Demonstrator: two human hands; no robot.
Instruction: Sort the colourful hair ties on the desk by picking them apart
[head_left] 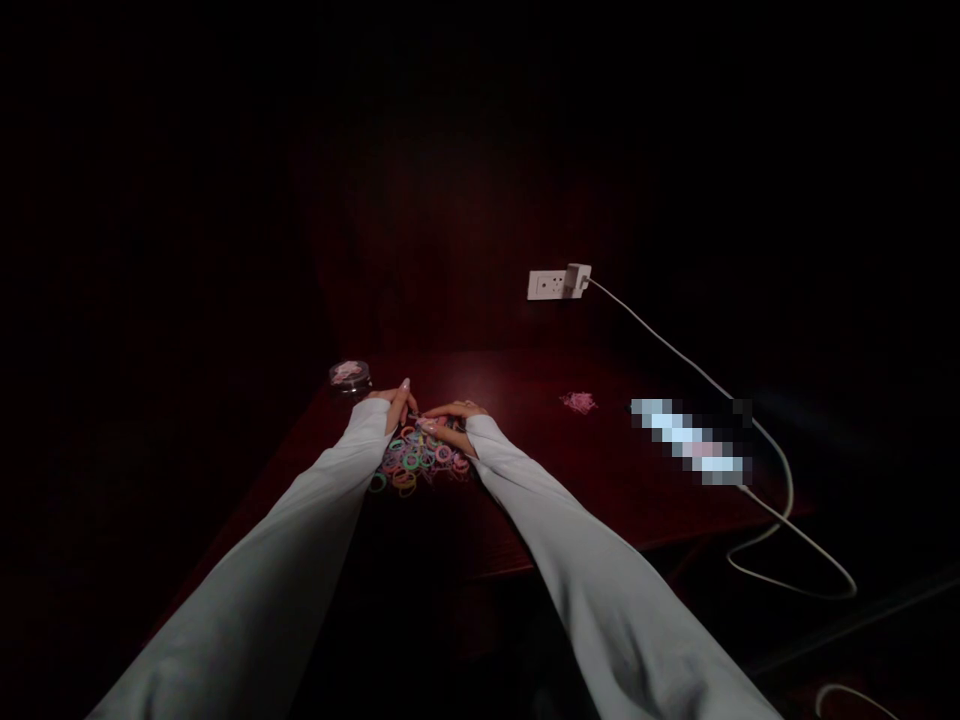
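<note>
Over a heap of colourful hair ties [416, 462] on the dark red table, my two hands almost meet. My left hand [396, 400] is closed at the heap's far left side, thumb raised and fingers curled inward. From the right, my right hand [453, 420] reaches in with index finger and thumb brought close together in a pinch. What lies between the fingertips of either hand is too small and dim to name. The hair ties are rings in green, yellow, orange, pink and purple, partly hidden under my hands.
A round clear container [349, 377] with pink things inside stands at the table's far left. Right of my hands lies a small pink pile [579, 402]. Farther right is a blurred-out device [686, 440], its white cable [667, 343] running to a charger [578, 279] in the wall socket.
</note>
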